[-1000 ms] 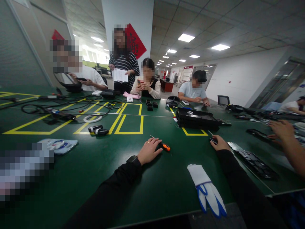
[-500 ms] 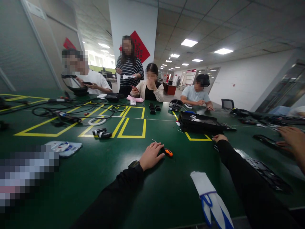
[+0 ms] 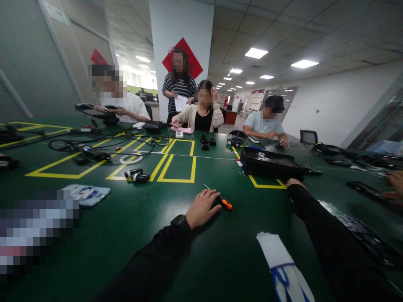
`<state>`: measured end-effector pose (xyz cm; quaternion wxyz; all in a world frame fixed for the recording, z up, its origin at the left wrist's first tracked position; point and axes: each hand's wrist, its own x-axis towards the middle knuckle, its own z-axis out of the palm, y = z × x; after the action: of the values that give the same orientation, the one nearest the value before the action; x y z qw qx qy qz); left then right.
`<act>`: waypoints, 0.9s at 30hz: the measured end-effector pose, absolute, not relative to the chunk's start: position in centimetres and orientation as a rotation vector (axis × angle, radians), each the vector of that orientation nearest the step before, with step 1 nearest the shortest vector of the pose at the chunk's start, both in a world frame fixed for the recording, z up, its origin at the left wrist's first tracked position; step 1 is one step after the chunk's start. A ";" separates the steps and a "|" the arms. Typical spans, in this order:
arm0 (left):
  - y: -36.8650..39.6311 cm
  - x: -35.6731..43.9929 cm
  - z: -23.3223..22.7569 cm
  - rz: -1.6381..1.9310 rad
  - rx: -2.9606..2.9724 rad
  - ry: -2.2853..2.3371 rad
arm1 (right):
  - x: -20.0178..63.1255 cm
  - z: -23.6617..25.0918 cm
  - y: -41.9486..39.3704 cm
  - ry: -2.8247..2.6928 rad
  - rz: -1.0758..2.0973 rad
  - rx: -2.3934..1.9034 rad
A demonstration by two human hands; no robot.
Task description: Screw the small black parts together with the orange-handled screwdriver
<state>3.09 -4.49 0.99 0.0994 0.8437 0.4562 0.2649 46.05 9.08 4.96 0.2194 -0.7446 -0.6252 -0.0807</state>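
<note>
Near the frame's centre, a screwdriver (image 3: 225, 203) with an orange-and-black handle lies on the green table (image 3: 201, 251). The left hand (image 3: 201, 207) rests loosely curled over it. The right hand (image 3: 292, 183), mostly hidden behind its sleeve, touches a black tray (image 3: 270, 164); its grip cannot be told. A white-and-blue glove (image 3: 283, 268) lies at lower right. No writing is legible.

Four people sit or stand at the far side of the green tabletop (image 3: 103, 235): three seated, one standing. One orange-handled screwdriver (image 3: 224, 202) lies near the tabletop's middle. One white and blue glove (image 3: 285, 268) lies at its near edge. One black tray (image 3: 270, 163) sits right of the screwdriver. Two small black cylinders (image 3: 136, 175) lie left of it. Two hands of the wearer, left hand (image 3: 201, 206) and right hand (image 3: 293, 183), are on the tabletop.
</note>
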 end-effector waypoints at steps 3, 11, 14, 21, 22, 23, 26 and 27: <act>-4.5 3.2 1.3 0.888 2.442 1.307 | 42.8 6.0 8.9 -1.709 -0.164 -2.084; -4.6 4.4 1.7 1.103 1.888 0.900 | 24.0 4.3 -0.9 -2.092 0.475 -1.068; -4.7 4.7 1.2 1.086 1.702 0.797 | 20.0 2.7 -3.6 -1.941 0.666 -0.904; -4.6 4.7 0.8 0.964 1.550 0.634 | 20.7 0.9 -3.4 -1.763 0.997 -0.783; -4.6 4.6 0.8 0.959 1.550 0.635 | 20.9 1.0 -3.4 -1.766 0.961 -0.778; -4.6 4.6 0.8 0.955 1.550 0.639 | 21.1 1.1 -3.4 -1.777 0.917 -0.777; -4.6 4.5 0.8 0.951 1.562 0.650 | 21.5 1.4 -3.5 -1.840 0.778 -0.794; -4.6 4.5 0.8 0.957 1.566 0.655 | 21.6 1.5 -3.6 -1.862 0.736 -0.804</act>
<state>4.53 -4.62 0.82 0.5618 0.6648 0.2780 0.4064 21.59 -3.61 1.49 0.4726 -0.3284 -0.7606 0.3006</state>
